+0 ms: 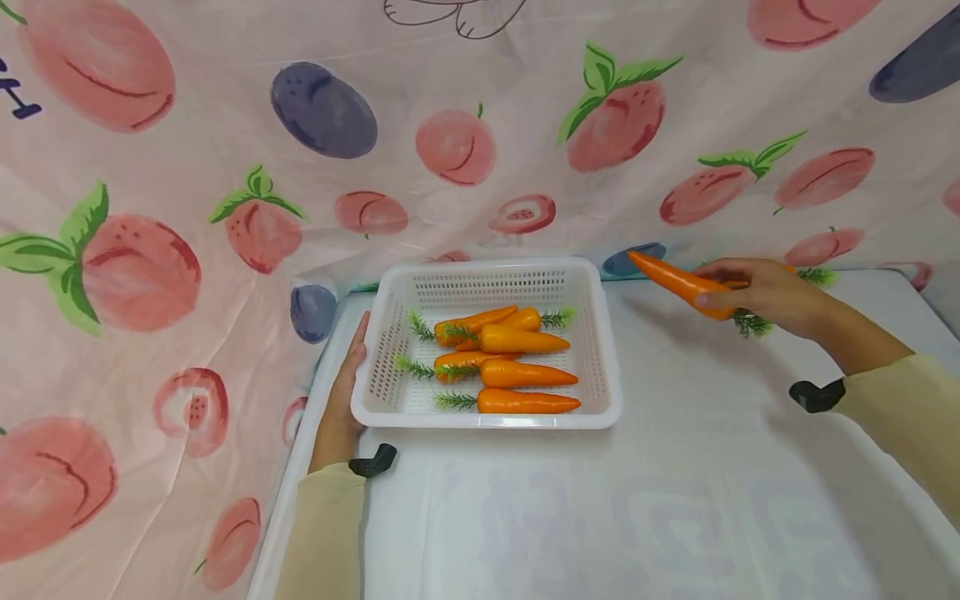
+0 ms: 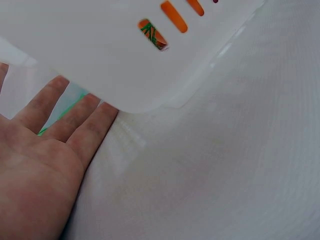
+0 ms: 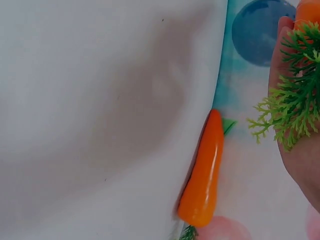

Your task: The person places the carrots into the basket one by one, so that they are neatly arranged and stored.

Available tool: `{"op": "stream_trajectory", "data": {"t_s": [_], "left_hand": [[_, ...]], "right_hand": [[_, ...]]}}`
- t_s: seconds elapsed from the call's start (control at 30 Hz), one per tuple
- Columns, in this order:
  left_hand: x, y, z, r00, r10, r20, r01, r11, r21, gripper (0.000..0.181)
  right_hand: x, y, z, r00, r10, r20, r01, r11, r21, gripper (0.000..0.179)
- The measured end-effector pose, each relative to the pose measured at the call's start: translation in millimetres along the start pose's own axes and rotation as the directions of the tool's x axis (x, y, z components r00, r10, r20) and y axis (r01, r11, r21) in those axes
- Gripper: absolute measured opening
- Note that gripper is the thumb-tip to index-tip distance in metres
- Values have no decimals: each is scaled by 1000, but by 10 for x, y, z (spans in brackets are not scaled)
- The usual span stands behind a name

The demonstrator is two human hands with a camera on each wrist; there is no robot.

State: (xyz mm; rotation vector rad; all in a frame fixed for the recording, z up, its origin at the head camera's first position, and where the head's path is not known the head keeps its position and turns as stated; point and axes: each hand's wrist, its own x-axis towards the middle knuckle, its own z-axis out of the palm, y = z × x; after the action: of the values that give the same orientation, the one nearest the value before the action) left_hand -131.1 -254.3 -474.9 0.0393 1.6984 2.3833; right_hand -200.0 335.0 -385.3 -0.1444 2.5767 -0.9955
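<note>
A white plastic basket (image 1: 611, 367) with slotted walls stands on the table and holds several orange carrots (image 1: 528, 402) with green tops. My left hand (image 1: 347, 392) rests along the basket's left side, and its straight fingers (image 2: 82, 120) reach the lower wall in the left wrist view. To the right of the basket, my right hand (image 1: 765, 292) grips a carrot (image 1: 682, 283) above the table, tip pointing left and leafy top below the palm. Another carrot (image 3: 202, 175) lies at the table's far edge, mostly hidden behind the right hand in the head view.
A white cloth covers the table (image 1: 510, 517). Behind it and along its left side hangs a pink curtain (image 1: 465, 75) printed with fruit, meeting the table's far edge close behind the basket. Black wrist bands (image 1: 817, 396) sit at both sleeves.
</note>
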Motion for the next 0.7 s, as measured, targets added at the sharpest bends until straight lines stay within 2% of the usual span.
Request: {"op": "stream_trajectory", "data": {"t_s": [0.1, 0.33, 0.4, 0.5, 0.7], "left_hand": [[16, -6, -29, 1000, -2, 16, 2, 1000, -1, 59], [163, 19, -141, 989, 62, 138, -65, 998, 18, 83], [168, 19, -149, 987, 60, 146, -64, 998, 20, 86], [152, 18, -128, 989, 54, 134, -56, 998, 8, 82], [38, -31, -70, 998, 11, 62, -9, 999, -33, 59]], "right_hand": [[5, -52, 15, 1000, 6, -7, -6, 1000, 1, 62], [30, -204, 66, 1000, -1, 24, 0, 1000, 26, 63], [37, -260, 92, 999, -5, 38, 3, 999, 37, 62], [46, -340, 131, 998, -24, 53, 21, 998, 57, 59], [77, -511, 210, 996, -50, 75, 45, 997, 69, 57]]}}
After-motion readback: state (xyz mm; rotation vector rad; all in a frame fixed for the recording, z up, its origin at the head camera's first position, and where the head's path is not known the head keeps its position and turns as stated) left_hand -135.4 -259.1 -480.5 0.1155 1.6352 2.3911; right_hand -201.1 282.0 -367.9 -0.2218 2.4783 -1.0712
